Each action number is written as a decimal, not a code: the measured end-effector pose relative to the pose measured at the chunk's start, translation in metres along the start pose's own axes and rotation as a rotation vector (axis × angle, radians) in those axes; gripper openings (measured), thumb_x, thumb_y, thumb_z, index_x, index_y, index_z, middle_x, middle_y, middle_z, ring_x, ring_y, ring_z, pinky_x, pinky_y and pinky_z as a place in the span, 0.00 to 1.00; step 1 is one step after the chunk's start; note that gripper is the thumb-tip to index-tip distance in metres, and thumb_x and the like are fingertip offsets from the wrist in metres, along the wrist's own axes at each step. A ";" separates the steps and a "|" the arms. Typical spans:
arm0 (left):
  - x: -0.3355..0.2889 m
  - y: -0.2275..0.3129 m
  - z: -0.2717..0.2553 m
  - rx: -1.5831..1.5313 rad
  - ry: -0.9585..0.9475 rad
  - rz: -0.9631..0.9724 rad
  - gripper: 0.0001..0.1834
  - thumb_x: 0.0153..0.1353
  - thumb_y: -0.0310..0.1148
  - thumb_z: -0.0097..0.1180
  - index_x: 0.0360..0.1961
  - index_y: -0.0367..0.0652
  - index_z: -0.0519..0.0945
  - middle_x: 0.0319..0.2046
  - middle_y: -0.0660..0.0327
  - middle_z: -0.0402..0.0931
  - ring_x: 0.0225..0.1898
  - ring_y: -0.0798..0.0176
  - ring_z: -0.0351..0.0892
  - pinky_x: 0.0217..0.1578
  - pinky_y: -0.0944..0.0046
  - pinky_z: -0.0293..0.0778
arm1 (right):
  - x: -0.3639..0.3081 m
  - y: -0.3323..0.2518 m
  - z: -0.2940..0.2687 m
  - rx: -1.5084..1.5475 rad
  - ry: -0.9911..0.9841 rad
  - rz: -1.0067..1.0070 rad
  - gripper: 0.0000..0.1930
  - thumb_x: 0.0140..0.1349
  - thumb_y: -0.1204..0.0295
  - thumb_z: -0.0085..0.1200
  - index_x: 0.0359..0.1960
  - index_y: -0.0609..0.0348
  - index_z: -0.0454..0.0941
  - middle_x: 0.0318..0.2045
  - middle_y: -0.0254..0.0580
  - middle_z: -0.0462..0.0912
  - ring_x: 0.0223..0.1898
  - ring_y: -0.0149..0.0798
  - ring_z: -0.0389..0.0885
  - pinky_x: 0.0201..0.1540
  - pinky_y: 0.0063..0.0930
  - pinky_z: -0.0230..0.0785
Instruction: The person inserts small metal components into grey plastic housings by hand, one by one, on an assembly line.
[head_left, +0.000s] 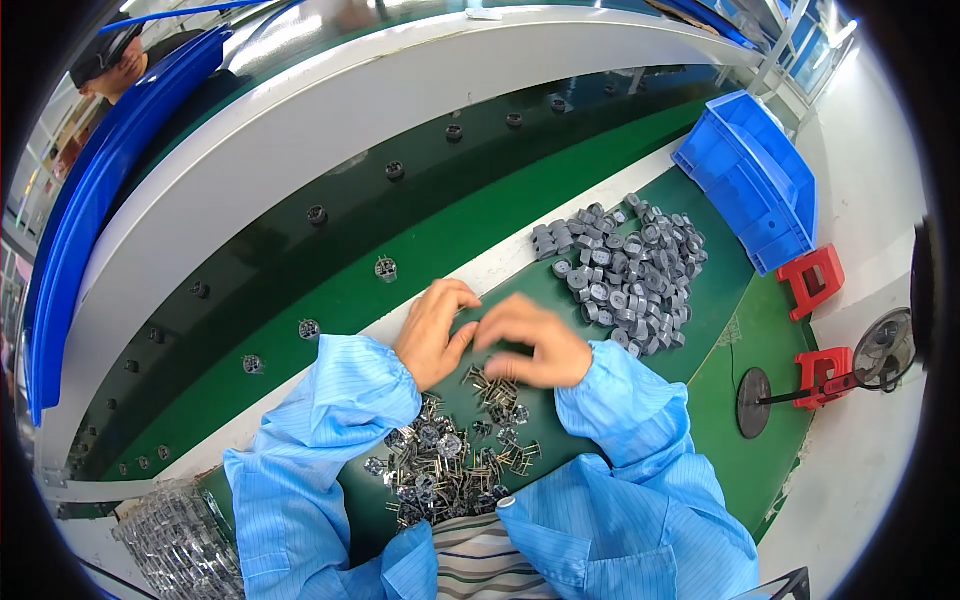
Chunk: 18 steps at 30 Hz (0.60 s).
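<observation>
My left hand (432,335) is raised over the near edge of the work surface, its thumb and fingers bent toward each other. What lies between them, if anything, is hidden. Close beside it, my right hand (535,345) is curled, its fingers smeared by motion. Just below both hands spreads a loose pile of small clear and dark pieces with long metal pins (440,465), which look like plug inserts. To the right of my right hand sits a large heap of grey round plastic caps (640,275).
Beyond a pale rail, a green conveyor belt (450,245) carries spaced pinned pieces (386,268). A blue bin (755,180) stands far right, near red stools (812,282) and a fan (884,350). Stacked clear trays (175,540) are at lower left. Another person (115,65) is at far left.
</observation>
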<state>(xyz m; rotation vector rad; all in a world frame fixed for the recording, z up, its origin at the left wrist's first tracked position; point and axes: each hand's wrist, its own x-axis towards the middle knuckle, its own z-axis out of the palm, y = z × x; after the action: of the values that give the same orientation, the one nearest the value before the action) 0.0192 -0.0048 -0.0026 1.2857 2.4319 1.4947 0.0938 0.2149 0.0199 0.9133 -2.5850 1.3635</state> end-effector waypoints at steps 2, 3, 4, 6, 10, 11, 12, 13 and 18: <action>0.000 0.006 -0.002 -0.005 -0.065 -0.004 0.17 0.59 0.22 0.64 0.49 0.42 0.75 0.53 0.52 0.72 0.57 0.48 0.73 0.60 0.53 0.65 | 0.006 0.007 -0.008 -0.355 0.310 0.070 0.26 0.53 0.74 0.71 0.56 0.57 0.78 0.61 0.48 0.75 0.60 0.53 0.74 0.64 0.45 0.65; -0.001 0.006 -0.004 0.041 -0.099 0.027 0.16 0.60 0.23 0.64 0.48 0.43 0.76 0.51 0.54 0.74 0.56 0.50 0.74 0.58 0.54 0.65 | 0.012 0.009 -0.010 -0.607 0.455 0.105 0.28 0.53 0.75 0.71 0.58 0.58 0.77 0.62 0.49 0.75 0.63 0.54 0.73 0.66 0.47 0.64; -0.002 0.006 -0.005 0.085 -0.134 0.058 0.15 0.60 0.23 0.64 0.48 0.44 0.78 0.50 0.56 0.76 0.55 0.52 0.75 0.56 0.55 0.66 | 0.014 0.012 -0.010 -0.751 0.483 0.184 0.32 0.52 0.78 0.68 0.62 0.60 0.74 0.65 0.52 0.72 0.67 0.57 0.69 0.67 0.49 0.63; -0.001 0.007 -0.008 0.098 -0.181 0.050 0.13 0.61 0.24 0.63 0.46 0.45 0.79 0.47 0.59 0.78 0.53 0.55 0.77 0.54 0.56 0.66 | 0.011 0.022 -0.010 -0.854 0.441 0.238 0.33 0.52 0.79 0.68 0.63 0.60 0.73 0.66 0.52 0.71 0.68 0.57 0.68 0.68 0.49 0.63; -0.001 0.008 -0.010 0.039 -0.293 0.121 0.07 0.64 0.26 0.62 0.43 0.48 0.83 0.42 0.65 0.83 0.47 0.60 0.81 0.49 0.59 0.65 | 0.002 0.029 -0.010 -0.865 0.363 0.314 0.35 0.51 0.80 0.68 0.64 0.58 0.73 0.68 0.52 0.70 0.68 0.58 0.69 0.67 0.47 0.65; -0.001 0.008 -0.010 0.038 -0.291 0.123 0.07 0.64 0.26 0.62 0.43 0.48 0.83 0.42 0.65 0.83 0.47 0.60 0.81 0.49 0.59 0.65 | -0.002 0.029 -0.013 -0.792 0.337 0.320 0.35 0.52 0.79 0.68 0.64 0.57 0.73 0.68 0.52 0.70 0.67 0.58 0.70 0.66 0.46 0.67; -0.001 0.006 -0.010 -0.009 -0.364 0.148 0.07 0.65 0.27 0.62 0.43 0.48 0.84 0.42 0.66 0.83 0.46 0.61 0.81 0.49 0.59 0.66 | -0.005 0.028 -0.016 -0.795 0.337 0.319 0.35 0.52 0.79 0.68 0.64 0.57 0.73 0.68 0.52 0.70 0.67 0.58 0.70 0.66 0.46 0.67; -0.002 0.004 -0.010 -0.056 -0.437 0.173 0.07 0.65 0.28 0.63 0.44 0.48 0.85 0.42 0.66 0.84 0.45 0.62 0.82 0.49 0.59 0.66 | -0.008 0.028 -0.020 -0.673 0.335 0.315 0.33 0.52 0.79 0.69 0.63 0.57 0.74 0.68 0.52 0.70 0.67 0.58 0.71 0.65 0.45 0.68; -0.002 0.004 -0.008 -0.124 -0.380 0.115 0.12 0.64 0.27 0.65 0.48 0.43 0.83 0.47 0.59 0.82 0.48 0.57 0.82 0.52 0.56 0.69 | 0.012 0.007 -0.011 -0.728 0.636 0.248 0.24 0.55 0.76 0.70 0.55 0.61 0.79 0.63 0.51 0.77 0.59 0.58 0.78 0.62 0.47 0.72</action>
<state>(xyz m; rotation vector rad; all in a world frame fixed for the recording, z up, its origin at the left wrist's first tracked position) 0.0196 -0.0117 0.0039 1.5391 2.0296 1.2578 0.0775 0.2210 0.0257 0.0311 -2.3886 0.4992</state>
